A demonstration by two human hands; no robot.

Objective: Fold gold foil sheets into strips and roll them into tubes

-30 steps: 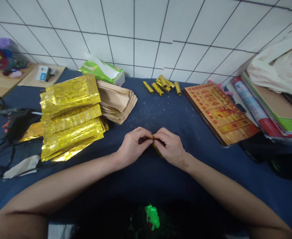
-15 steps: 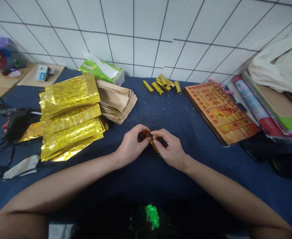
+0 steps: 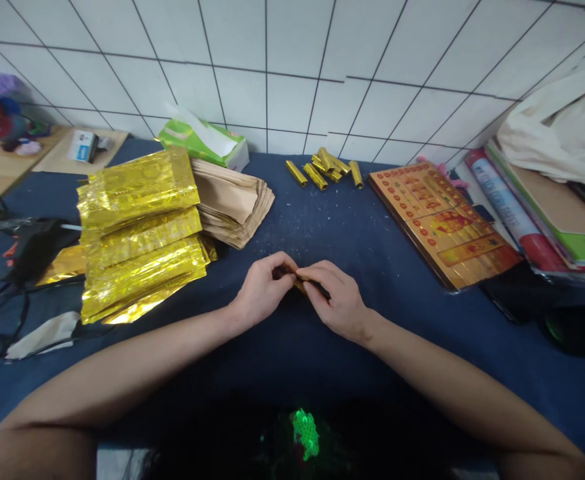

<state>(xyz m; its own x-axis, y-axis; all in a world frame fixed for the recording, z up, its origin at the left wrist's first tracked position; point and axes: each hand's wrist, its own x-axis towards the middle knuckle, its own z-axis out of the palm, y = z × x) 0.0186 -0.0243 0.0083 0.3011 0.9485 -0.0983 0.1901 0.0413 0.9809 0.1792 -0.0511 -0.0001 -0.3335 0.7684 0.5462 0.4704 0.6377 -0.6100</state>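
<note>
My left hand (image 3: 264, 287) and my right hand (image 3: 336, 298) meet at the middle of the dark blue cloth, fingertips pinched together. Between them is a small piece of gold foil paper (image 3: 300, 285), mostly covered by my fingers, so its full shape is hidden. Beyond the hands, near the wall, lies a loose group of several short gold foil rolls (image 3: 315, 176). To the left spreads a stack of gold foil sheets (image 3: 142, 233), with a stack of brown paper (image 3: 232, 203) partly under it.
A green tissue box (image 3: 202, 143) stands by the tiled wall. An orange-gold patterned pack (image 3: 445, 223) lies on the right, near a red-and-blue tube (image 3: 510, 207). At left are a black glue gun (image 3: 35, 247) with cables and a whitish scrap (image 3: 45, 337).
My fingers have shifted slightly around the gold foil piece, and less of it shows below my right fingers. The surrounding things lie as before.
</note>
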